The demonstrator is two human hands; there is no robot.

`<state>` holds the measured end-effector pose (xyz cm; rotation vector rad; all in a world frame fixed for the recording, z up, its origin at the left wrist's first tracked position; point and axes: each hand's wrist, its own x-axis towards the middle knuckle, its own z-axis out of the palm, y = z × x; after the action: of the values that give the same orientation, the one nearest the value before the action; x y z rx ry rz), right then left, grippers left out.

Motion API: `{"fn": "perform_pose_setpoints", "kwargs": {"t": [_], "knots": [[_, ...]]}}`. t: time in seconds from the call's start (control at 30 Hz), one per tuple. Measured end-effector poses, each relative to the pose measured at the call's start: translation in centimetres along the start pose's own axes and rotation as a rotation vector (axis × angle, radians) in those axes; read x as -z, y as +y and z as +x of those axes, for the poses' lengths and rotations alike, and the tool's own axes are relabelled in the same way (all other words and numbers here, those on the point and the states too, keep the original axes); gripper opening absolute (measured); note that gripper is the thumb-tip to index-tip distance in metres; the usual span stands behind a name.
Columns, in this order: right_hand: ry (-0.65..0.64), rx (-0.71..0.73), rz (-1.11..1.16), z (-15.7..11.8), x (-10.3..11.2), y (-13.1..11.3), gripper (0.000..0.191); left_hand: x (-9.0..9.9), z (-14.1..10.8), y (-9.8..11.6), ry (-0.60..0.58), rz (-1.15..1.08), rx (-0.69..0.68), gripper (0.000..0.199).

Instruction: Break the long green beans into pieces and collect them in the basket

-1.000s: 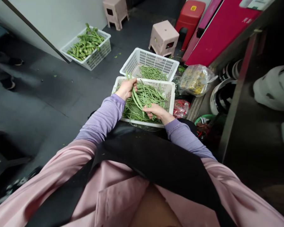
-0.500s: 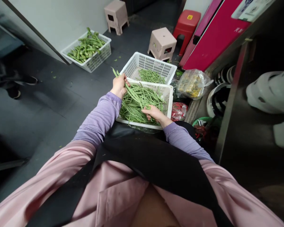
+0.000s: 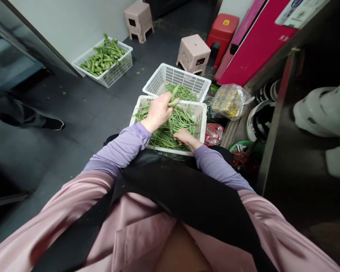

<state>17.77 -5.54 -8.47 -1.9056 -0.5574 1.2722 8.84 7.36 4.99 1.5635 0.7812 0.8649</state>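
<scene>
My left hand [image 3: 158, 112] is closed round a few green beans [image 3: 174, 95], whose ends stick out past the fingers over the near basket. Lower and to the right, my right hand [image 3: 184, 136] reaches down to the heap of green beans [image 3: 170, 128], fingers curled; what they pinch, if anything, is hidden. The near white basket [image 3: 203, 113] is full of long beans. Touching it behind is a second white basket [image 3: 155, 77] with a smaller pile of beans [image 3: 183, 91] at its right side.
A third basket [image 3: 113, 73] of thicker green vegetables stands far left. Pale stools [image 3: 195, 51] and a red stool [image 3: 222, 30] are beyond. A bag of yellow stuff [image 3: 231, 102] and a red bag [image 3: 213, 134] lie right. Another person's leg [image 3: 25, 113] is at left.
My left hand has moved right and over the near basket with beans in it. My right hand stays nearly in place. At left, the other person's foot has shifted right.
</scene>
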Motion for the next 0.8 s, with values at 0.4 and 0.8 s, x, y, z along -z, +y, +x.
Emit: {"fn": "perform_pose_setpoints", "kwargs": {"t": [0.4, 0.8], "knots": [[-0.06, 0.17, 0.246, -0.8, 4.5, -1.2, 0.036, 0.5, 1.9, -2.2, -0.003, -0.34, 0.411, 0.027], [-0.188, -0.015, 0.756, -2.2, 1.8, -3.1, 0.039, -0.4, -1.4, -3.2, -0.033, 0.035, 0.104, 0.029]]}}
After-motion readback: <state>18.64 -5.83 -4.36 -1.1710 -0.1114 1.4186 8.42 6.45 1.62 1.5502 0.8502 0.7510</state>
